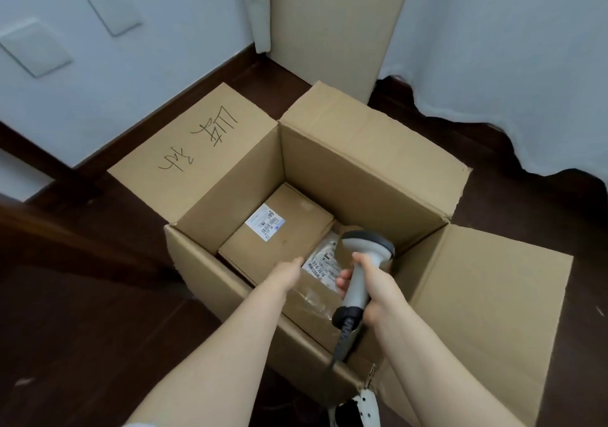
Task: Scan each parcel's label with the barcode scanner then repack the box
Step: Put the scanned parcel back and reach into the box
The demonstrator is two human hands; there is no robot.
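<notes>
- Parcels sit down inside the big box (362, 163), which stands open on the dark floor (82, 295).
- One is a brown parcel (296, 239), flat on the bottom at the left. Its white label (266, 221) faces up.
- The other is a bag parcel (320, 273) in clear plastic. It lies just beside the brown one, on the right, and its label faces up too.
- The right hand (375, 290) holds the scanner (360, 272) by the handle, with its fingers (343, 282) wrapped round it. The scanner's head hangs over the bag parcel and seems to point down at it.
- A dark cable (342, 337) runs from the bottom of the handle over the near wall of the box.
- The left hand (286, 272) reaches into the box, where the two parcels meet. Its fingertips are hidden, so I cannot tell if it grips anything.
- I think the bag parcel is soft, light and a bit slippery. The plastic crinkles, so it may help to hold it by an edge and pull the label flat.
- I think the brown parcel is stiff and may be heavier. Grabbing it by two sides looks best.
</notes>
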